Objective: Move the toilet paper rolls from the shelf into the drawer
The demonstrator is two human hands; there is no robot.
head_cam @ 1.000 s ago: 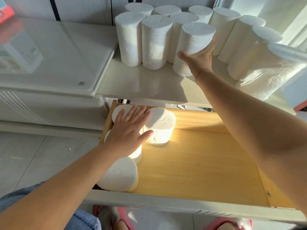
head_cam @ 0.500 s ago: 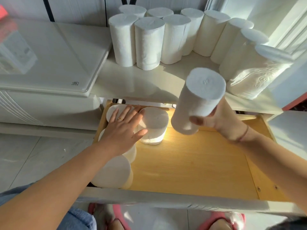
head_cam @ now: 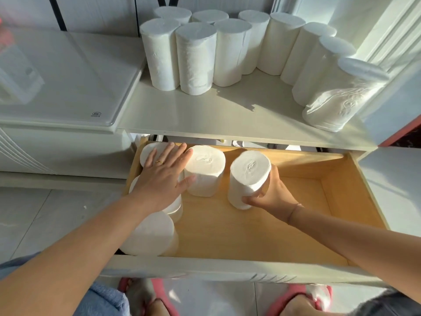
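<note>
Several white toilet paper rolls (head_cam: 195,58) stand upright along the back of the white shelf (head_cam: 205,115). Below it the wooden drawer (head_cam: 250,229) is pulled out. My right hand (head_cam: 271,195) grips one roll (head_cam: 248,176) upright, low in the drawer beside another standing roll (head_cam: 205,169). My left hand (head_cam: 163,179) lies flat, fingers spread, on the rolls at the drawer's left side, its fingertips touching that standing roll. One more roll (head_cam: 150,233) stands at the drawer's front left corner, partly hidden by my left forearm.
A white cabinet with a glass top (head_cam: 59,83) adjoins the shelf on the left. The drawer's white front panel (head_cam: 227,267) runs across below my arms. My feet in pink slippers (head_cam: 145,297) stand on the tiled floor.
My right hand took a roll off the shelf, carried it down and toward me, and now holds it low inside the drawer. My left hand stayed on the left rolls.
</note>
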